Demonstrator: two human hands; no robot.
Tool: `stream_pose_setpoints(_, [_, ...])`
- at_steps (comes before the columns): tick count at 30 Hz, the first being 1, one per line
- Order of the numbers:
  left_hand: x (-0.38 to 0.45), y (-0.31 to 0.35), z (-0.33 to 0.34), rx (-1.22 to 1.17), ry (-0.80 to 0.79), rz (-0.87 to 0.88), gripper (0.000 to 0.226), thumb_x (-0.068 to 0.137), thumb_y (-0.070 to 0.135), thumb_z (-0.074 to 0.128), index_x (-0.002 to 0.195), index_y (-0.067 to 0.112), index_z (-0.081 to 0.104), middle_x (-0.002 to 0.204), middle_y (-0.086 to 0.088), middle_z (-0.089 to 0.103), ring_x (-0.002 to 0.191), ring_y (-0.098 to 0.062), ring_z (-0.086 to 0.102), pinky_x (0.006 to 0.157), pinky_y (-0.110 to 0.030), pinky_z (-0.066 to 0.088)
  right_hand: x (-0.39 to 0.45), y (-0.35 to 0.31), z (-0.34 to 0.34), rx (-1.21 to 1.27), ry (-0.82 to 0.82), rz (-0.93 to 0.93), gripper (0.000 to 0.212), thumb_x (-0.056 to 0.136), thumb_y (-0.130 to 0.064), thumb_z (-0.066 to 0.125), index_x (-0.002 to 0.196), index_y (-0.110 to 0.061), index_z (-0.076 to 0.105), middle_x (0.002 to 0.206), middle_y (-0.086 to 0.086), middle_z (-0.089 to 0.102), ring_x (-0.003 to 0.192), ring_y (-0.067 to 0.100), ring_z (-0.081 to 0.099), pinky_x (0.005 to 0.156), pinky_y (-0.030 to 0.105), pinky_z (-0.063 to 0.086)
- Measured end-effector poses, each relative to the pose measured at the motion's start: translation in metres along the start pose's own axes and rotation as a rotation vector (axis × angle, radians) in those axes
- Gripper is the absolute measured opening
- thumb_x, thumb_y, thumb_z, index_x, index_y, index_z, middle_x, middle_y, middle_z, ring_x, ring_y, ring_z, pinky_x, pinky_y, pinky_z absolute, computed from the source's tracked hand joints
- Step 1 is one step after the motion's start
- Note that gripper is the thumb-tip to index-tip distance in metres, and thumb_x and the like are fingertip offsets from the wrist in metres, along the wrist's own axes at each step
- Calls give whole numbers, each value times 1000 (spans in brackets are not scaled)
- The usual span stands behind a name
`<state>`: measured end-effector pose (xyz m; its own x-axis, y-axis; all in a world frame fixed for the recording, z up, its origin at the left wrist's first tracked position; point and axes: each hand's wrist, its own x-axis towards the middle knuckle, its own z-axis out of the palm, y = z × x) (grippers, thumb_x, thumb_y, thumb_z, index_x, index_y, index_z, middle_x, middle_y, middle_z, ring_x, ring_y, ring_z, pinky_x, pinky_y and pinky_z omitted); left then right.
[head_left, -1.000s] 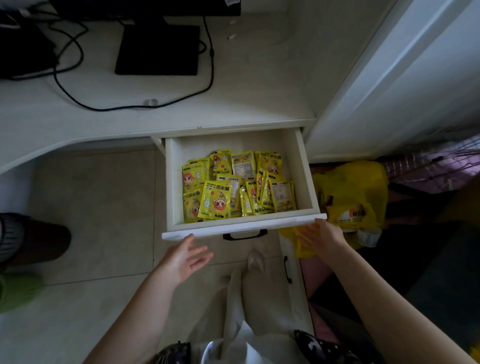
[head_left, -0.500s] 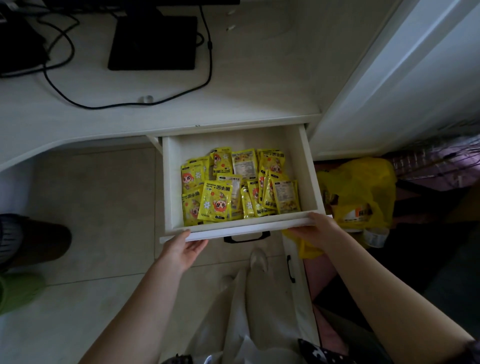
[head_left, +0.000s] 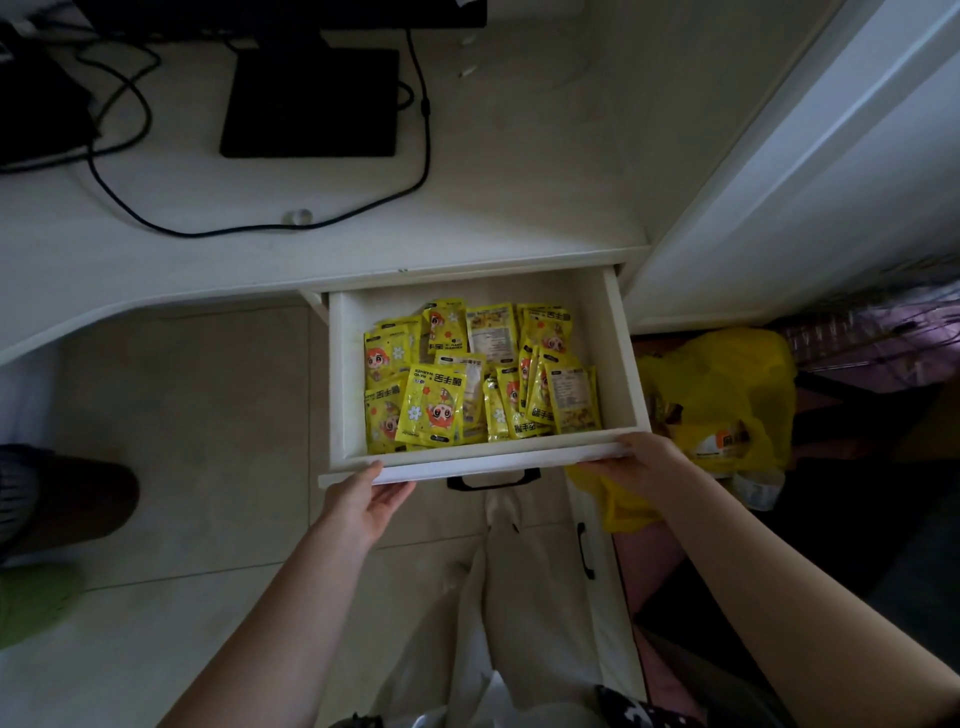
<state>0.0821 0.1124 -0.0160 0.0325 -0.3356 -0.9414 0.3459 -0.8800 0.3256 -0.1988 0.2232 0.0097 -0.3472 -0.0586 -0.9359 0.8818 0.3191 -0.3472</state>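
Observation:
A white drawer (head_left: 483, 461) stands pulled out from under the desk (head_left: 519, 197). It holds several yellow snack packets (head_left: 478, 379) with a cartoon face, lying in a loose heap. My left hand (head_left: 363, 501) touches the left end of the drawer's front panel, thumb at the top edge and fingers fairly straight against the face. At the right end, my right hand (head_left: 641, 462) rests on the front panel with its thumb on the top edge. A black handle (head_left: 493, 478) sits on the panel between my hands.
A black monitor base (head_left: 311, 98) and cables (head_left: 260, 228) lie on the desk. A yellow plastic bag (head_left: 727, 395) sits on the floor right of the drawer. A lower drawer front with a black handle (head_left: 584, 551) is below. Another person's foot (head_left: 62, 499) is at the left.
Both hands have moved up from below the drawer and now touch its front panel at either end. The drawer itself has hardly shifted.

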Motion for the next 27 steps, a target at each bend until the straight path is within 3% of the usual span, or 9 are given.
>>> stream_pose_setpoints(4, [7, 16, 13, 2, 0, 3, 6, 94, -3, 51, 88, -2, 50, 110, -28, 56, 119, -44, 53, 92, -54, 47, 7, -16, 16, -40, 1, -22, 52, 97, 2, 41, 144, -4, 20, 147, 30, 23, 129, 53, 36, 78, 66, 47])
stream_pose_setpoints(8, [12, 30, 32, -27, -8, 4, 6, 94, -4, 50, 88, -2, 49, 119, -31, 52, 121, -45, 51, 90, -53, 48, 10, -35, 32, -84, -34, -26, 54, 98, 1, 41, 145, 1, 16, 146, 32, 25, 127, 52, 39, 95, 61, 45])
stream_pose_setpoints(11, [17, 44, 47, -41, -17, 5, 6, 94, -3, 50, 88, -3, 48, 112, -31, 53, 121, -44, 50, 89, -50, 47, 13, -52, 49, -106, -38, 1, 53, 98, -2, 42, 145, 2, 16, 146, 33, 27, 126, 52, 42, 100, 59, 43])
stream_pose_setpoints(13, [21, 53, 56, -48, -28, 8, 6, 94, -3, 51, 89, -3, 48, 116, -31, 52, 122, -44, 50, 89, -51, 47, 14, -62, 61, -110, -41, 14, 53, 98, -2, 42, 145, 0, 18, 145, 32, 29, 126, 52, 42, 91, 59, 49])
stream_pose_setpoints(16, [30, 66, 69, -47, -36, 19, 6, 95, -2, 50, 89, -3, 48, 109, -29, 54, 123, -44, 49, 91, -50, 46, 16, -76, 76, -156, -74, 8, 53, 98, -2, 44, 144, 2, 19, 142, 32, 35, 124, 49, 46, 58, 48, 59])
stream_pose_setpoints(19, [39, 80, 82, -43, -49, 21, 6, 95, -1, 51, 90, -3, 49, 106, -28, 55, 123, -43, 50, 89, -49, 47, 23, -89, 88, -139, -118, 24, 53, 97, -2, 45, 144, 1, 20, 144, 30, 34, 128, 48, 43, 87, 53, 50])
stream_pose_setpoints(21, [44, 89, 90, -41, -54, 18, 6, 95, 0, 51, 90, -3, 49, 115, -29, 52, 123, -43, 50, 88, -50, 47, 30, -97, 94, -125, -140, 6, 52, 97, -1, 45, 143, 0, 20, 142, 32, 34, 126, 51, 43, 93, 59, 47])
stream_pose_setpoints(24, [52, 100, 100, -56, -48, 12, 6, 95, -1, 51, 91, -3, 48, 121, -30, 49, 123, -44, 49, 92, -52, 46, 36, -106, 99, -163, -198, -15, 50, 99, -4, 43, 141, 4, 18, 126, 37, 40, 117, 52, 52, 70, 57, 54])
stream_pose_setpoints(27, [57, 108, 110, -44, -47, 21, 6, 95, -2, 50, 90, -3, 48, 120, -31, 49, 121, -43, 50, 94, -54, 45, 44, -116, 100, -221, -240, -15, 46, 99, -9, 44, 138, 4, 24, 120, 40, 49, 76, 46, 70, 52, 52, 58])
